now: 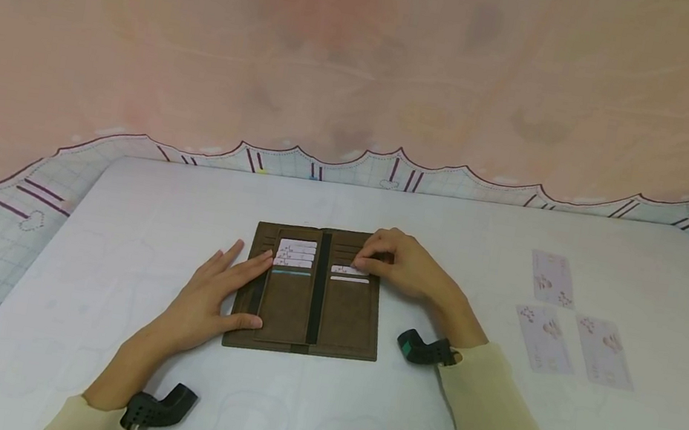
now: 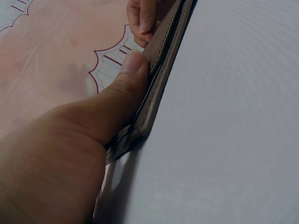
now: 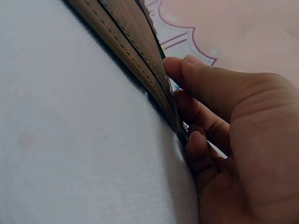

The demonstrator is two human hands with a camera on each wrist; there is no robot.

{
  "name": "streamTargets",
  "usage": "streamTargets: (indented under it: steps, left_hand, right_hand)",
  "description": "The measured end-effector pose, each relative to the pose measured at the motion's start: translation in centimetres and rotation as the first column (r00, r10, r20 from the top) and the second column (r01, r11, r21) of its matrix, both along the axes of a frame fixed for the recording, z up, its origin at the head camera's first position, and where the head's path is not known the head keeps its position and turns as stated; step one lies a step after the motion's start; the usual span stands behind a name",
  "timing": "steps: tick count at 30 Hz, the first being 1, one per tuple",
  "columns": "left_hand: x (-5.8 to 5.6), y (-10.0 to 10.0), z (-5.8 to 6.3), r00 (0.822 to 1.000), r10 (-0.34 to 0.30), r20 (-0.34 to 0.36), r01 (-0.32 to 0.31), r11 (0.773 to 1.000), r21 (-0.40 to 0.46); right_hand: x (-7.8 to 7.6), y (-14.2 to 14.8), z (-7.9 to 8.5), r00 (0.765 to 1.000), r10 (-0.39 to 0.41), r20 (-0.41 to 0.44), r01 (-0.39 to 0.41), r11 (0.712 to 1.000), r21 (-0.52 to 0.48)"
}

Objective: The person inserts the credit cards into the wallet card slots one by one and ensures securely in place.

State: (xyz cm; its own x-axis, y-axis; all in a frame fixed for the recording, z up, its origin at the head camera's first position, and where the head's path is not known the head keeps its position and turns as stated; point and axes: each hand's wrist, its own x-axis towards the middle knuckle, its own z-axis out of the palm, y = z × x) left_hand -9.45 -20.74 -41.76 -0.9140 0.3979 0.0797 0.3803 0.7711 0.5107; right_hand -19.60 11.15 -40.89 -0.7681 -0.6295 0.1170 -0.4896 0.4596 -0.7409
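A brown bifold wallet (image 1: 285,311) lies unfolded, with a dark strip down its middle. Several pale printed cards (image 1: 295,253) stick out of slots in its left panel. My left hand (image 1: 212,299) rests with spread fingers on the wallet's left side; its thumb lies on the lower part, as the left wrist view also shows. At the right panel, a pale card (image 1: 345,271) shows in an upper slot. My right hand (image 1: 405,261) pinches at this card with thumb and curled fingers. From the right wrist, the fingertips (image 3: 173,65) are at the wallet's side edge, card mostly hidden.
Three pale printed cards lie on the white table to the right: one farther back (image 1: 552,278) and two nearer, side by side (image 1: 544,340). A patterned pinkish cloth (image 1: 339,79) hangs behind the table (image 1: 115,209). Black wrist cameras (image 1: 158,407) sit on both wrists.
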Motion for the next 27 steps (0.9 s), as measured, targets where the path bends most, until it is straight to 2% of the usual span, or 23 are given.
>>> streamTargets:
  steps: [5, 9, 14, 20, 27]
  left_hand:
    - [-0.1, -0.1, -0.2, 1.0, -0.005, -0.015, 0.006, 1.0, 0.004]
    - [-0.1, -0.1, -0.3, 1.0, -0.01, -0.023, 0.01, 1.0, 0.01]
    - [0.0, 0.0, -0.3, 1.0, -0.013, -0.024, 0.014, 1.0, 0.02]
    - [0.0, -0.1, -0.3, 1.0, -0.003, -0.008, 0.003, 1.0, 0.008]
    - [0.0, -0.1, -0.3, 1.0, 0.001, -0.001, -0.001, 1.0, 0.002]
  right_hand:
    - [-0.1, -0.1, 0.1, 1.0, 0.0, -0.004, 0.001, 1.0, 0.015]
    - [0.0, -0.1, 0.2, 0.999, -0.031, 0.006, 0.031, 0.999, 0.017]
    - [0.4, 0.0, 0.6, 0.992, -0.12, 0.041, 0.12, 0.993, 0.012]
    - [1.0, 1.1, 2.1, 0.968, -0.251, 0.028, 0.249, 0.968, 0.038]
    - [1.9, 4.4, 3.4, 0.949, -0.314, 0.021, 0.312, 0.947, 0.079]
